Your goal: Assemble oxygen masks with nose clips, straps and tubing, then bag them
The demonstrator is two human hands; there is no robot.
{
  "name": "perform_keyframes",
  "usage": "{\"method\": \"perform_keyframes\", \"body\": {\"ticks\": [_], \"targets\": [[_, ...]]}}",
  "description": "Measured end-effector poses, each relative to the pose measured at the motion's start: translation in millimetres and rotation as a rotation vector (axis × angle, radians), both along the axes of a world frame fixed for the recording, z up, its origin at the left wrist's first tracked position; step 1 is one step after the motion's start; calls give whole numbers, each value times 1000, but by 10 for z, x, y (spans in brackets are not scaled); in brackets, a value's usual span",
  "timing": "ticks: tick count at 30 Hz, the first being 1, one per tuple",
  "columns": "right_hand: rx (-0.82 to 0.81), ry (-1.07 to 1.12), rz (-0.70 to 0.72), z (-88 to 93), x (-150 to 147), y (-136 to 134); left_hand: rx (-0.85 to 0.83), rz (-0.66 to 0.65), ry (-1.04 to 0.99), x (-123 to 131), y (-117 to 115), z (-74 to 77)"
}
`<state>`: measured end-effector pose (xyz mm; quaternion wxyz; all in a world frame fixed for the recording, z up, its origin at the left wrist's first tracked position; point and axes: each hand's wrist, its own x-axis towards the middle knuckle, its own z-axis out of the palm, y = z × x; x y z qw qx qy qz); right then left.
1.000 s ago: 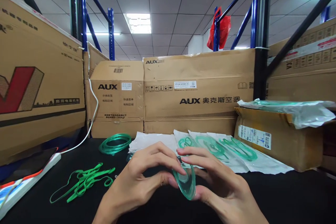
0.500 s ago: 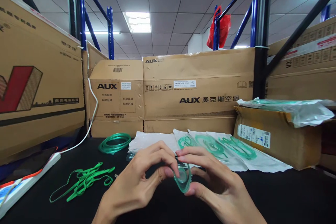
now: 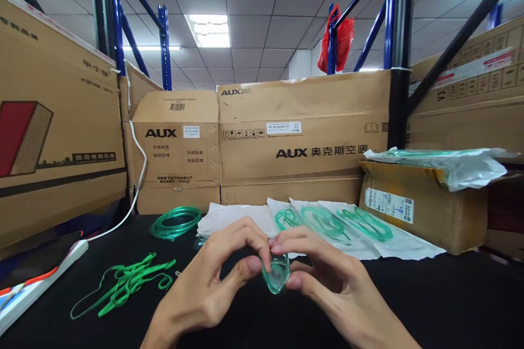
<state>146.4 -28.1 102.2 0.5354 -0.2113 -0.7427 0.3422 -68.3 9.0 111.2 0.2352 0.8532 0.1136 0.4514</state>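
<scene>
A small clear green oxygen mask, teardrop-shaped with a round part in its middle, is held up between my two hands just above the black table. My left hand pinches its upper left edge between bent fingers and thumb. On the other side, my right hand grips the mask, fingertips on the top and thumb at the lower right edge. The fingers hide part of its upper rim. Left of my hands lies a tangle of green elastic straps. Behind them rests a coil of green tubing.
White-backed clear packets with green tubing lie behind my hands. An open carton at the right carries more packets. Large cardboard boxes wall the back. A phone and power strip sit at left.
The mask has turned slightly, so its face shows more squarely. Both hands keep hold of it, and the right thumb stays at its lower edge. The whole view has shifted a little.
</scene>
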Motion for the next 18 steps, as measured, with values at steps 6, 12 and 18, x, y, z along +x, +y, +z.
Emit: {"method": "perform_keyframes", "body": {"ticks": [6, 12, 18], "targets": [[-93, 51, 26, 40, -3, -20, 29, 13, 5, 30, -142, 38], [-124, 47, 26, 29, -8, -1, 352, 129, -77, 139, -181, 35], [-109, -63, 7, 17, 42, -31, 561, 179, -130, 156, -213, 67]]}}
